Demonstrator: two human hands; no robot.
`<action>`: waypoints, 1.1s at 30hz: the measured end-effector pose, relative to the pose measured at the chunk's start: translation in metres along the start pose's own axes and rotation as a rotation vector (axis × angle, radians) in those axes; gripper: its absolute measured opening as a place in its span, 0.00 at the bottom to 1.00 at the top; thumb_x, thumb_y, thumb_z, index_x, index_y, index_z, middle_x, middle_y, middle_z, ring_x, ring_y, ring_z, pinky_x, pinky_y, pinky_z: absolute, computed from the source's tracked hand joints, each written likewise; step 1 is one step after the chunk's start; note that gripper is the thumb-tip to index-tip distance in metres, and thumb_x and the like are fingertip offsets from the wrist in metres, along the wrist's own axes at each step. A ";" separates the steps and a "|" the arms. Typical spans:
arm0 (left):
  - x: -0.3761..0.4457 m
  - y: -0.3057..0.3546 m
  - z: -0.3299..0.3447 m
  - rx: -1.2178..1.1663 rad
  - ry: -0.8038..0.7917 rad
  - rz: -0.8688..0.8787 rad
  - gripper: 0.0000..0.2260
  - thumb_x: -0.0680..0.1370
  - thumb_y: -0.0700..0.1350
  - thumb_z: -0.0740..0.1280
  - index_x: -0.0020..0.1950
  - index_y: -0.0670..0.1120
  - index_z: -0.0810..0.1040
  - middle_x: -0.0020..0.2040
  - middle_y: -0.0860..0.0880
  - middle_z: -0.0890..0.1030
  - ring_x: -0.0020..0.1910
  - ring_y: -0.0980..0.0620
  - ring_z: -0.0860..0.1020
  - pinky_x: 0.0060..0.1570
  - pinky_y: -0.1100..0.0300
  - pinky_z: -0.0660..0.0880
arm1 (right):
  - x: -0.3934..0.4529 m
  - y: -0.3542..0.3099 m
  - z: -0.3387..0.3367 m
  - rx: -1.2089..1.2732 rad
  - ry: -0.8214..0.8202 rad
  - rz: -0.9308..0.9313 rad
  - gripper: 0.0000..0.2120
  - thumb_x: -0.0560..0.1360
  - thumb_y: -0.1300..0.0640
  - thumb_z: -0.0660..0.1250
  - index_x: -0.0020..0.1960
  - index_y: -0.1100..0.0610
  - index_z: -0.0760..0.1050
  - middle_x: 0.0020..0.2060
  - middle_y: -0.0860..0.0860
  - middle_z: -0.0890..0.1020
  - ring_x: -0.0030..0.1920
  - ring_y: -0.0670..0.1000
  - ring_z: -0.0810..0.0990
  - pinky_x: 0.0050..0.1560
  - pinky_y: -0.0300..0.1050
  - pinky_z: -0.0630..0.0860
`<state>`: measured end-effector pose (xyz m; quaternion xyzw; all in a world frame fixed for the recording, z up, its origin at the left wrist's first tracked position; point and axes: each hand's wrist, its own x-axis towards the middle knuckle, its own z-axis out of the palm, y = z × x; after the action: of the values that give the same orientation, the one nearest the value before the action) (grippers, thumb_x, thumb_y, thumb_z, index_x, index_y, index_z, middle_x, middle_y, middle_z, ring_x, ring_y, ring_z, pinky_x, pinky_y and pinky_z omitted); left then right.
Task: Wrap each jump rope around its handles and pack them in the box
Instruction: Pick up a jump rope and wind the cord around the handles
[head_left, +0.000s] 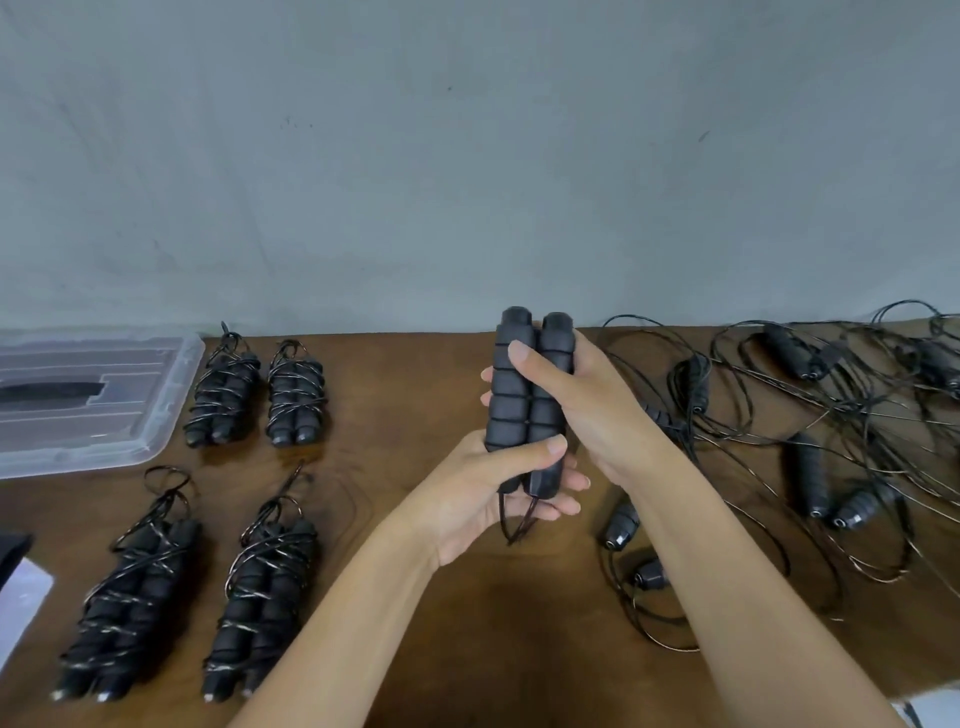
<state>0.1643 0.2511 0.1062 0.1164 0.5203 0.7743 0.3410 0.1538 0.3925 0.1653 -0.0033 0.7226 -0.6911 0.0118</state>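
- The person holds a pair of black foam handles (524, 400) upright above the brown desk (415, 519), pressed side by side so their ends line up.
- The right hand (582, 400) curls round the upper half of the pair, thumb lying across the front; the left hand (483, 493) grips the lower ends, thumb over the front and fingers cupped beneath.
- The rope (514, 519) leaves the bottom of the handles in short strands across the left palm; where the rest runs I cannot tell from here.
- To my eye this is the moment just ahead of winding. It would pay to keep the two handles squeezed tight with one hand, so they do not splay once the cord pulls on them.
- The other hand should probably draw the cord clear of the tangle of loose ropes (805, 415) on the right side of the desk first, or a neighbour may be dragged along.
- Even, snug turns starting from the cord end look the sensible way, judging by the four wrapped bundles (260, 597) lying on the left.
- The clear plastic box (156, 431) sits at the far left corner, near those bundles; none of them is inside it as far as I can see, so packing seems still ahead.
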 end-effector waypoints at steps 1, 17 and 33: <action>0.003 0.001 0.004 -0.013 0.021 0.017 0.15 0.78 0.49 0.71 0.60 0.40 0.82 0.50 0.40 0.87 0.44 0.45 0.86 0.46 0.58 0.84 | 0.000 0.005 -0.006 -0.003 -0.004 0.012 0.20 0.80 0.46 0.67 0.66 0.56 0.74 0.56 0.58 0.85 0.51 0.55 0.87 0.50 0.50 0.84; 0.052 0.030 -0.004 -0.287 0.251 0.287 0.09 0.81 0.49 0.69 0.52 0.44 0.74 0.43 0.48 0.76 0.24 0.58 0.62 0.24 0.66 0.60 | -0.013 0.037 -0.088 -0.625 -0.361 -0.013 0.07 0.77 0.47 0.72 0.45 0.50 0.82 0.36 0.41 0.83 0.38 0.40 0.81 0.49 0.43 0.78; 0.064 0.001 0.025 -0.083 0.237 0.296 0.12 0.80 0.51 0.73 0.53 0.43 0.78 0.44 0.47 0.76 0.29 0.56 0.61 0.28 0.64 0.60 | 0.042 -0.069 -0.165 -1.315 -0.415 -0.434 0.11 0.78 0.43 0.68 0.41 0.48 0.80 0.40 0.43 0.80 0.43 0.42 0.76 0.45 0.45 0.73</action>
<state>0.1305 0.3106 0.1069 0.0855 0.5017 0.8449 0.1645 0.1077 0.5536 0.2411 -0.2841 0.9550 -0.0853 0.0070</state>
